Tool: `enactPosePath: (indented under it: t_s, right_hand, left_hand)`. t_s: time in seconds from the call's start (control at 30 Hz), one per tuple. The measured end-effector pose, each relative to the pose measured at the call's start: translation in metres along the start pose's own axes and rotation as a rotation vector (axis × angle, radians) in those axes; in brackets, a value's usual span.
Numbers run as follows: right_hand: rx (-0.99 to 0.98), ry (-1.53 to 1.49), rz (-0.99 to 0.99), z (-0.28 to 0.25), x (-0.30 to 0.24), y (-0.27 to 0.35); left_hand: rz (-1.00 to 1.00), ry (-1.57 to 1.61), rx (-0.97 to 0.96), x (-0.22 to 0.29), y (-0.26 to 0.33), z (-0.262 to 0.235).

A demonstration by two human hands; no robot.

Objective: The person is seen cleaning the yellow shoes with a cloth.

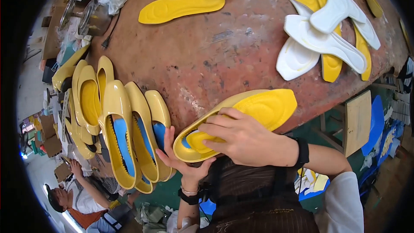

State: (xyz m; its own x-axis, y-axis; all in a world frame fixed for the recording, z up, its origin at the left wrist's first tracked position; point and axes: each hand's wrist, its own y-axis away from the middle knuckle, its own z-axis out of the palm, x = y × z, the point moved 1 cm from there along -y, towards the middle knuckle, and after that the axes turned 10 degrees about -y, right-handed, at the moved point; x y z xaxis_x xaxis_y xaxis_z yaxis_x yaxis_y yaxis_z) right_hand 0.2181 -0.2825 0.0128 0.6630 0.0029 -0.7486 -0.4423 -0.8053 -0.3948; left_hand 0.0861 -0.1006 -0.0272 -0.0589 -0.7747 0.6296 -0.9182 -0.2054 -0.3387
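A glossy yellow slip-on shoe (pixel 221 105) lies tilted at the table's near edge, its heel end toward me. My left hand (pixel 186 165) cups the heel end, thumb on the near side and fingers along the left side. A bright yellow insole (pixel 274 108) lies over the shoe, its wide front end sticking out past the shoe at the right. Bent over the insole's narrow end, my right hand (pixel 241 140) grips it at the shoe's opening. A bit of blue lining shows inside the heel. My right hand hides the middle of the insole.
Several glossy yellow shoes (pixel 118 103) stand left of my hands, some with blue lining. White and yellow insoles (pixel 330 39) are piled at the far right. A single yellow insole (pixel 181 7) lies at the back. Another person (pixel 82 194) sits at lower left; a wooden stool (pixel 358 123) is at right.
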Motion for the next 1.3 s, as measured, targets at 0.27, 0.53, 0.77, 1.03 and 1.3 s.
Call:
enactPosePath:
  t_s: [0.27, 0.53, 0.77, 1.03, 1.3]
  right_hand:
    - [0.007, -0.164, 0.103, 0.028, 0.006, -0.01]
    - [-0.092, -0.128, 0.146, 0.041, 0.007, -0.017]
    - [-0.204, -0.113, 0.145, 0.048, 0.004, -0.015]
    - [-0.441, -0.119, 0.04, 0.061, 0.006, -0.023]
    - [-0.205, 0.227, 0.23, 0.042, -0.01, -0.002]
  left_hand:
    - [-0.023, -0.016, 0.008, -0.006, 0.005, 0.001]
    - [0.021, 0.033, 0.008, -0.013, 0.007, 0.004]
    - [0.041, 0.111, -0.042, -0.02, 0.01, -0.002]
    - [0.003, 0.174, -0.188, -0.015, -0.012, -0.018]
    - [-0.108, 0.239, -0.035, -0.015, -0.007, -0.007]
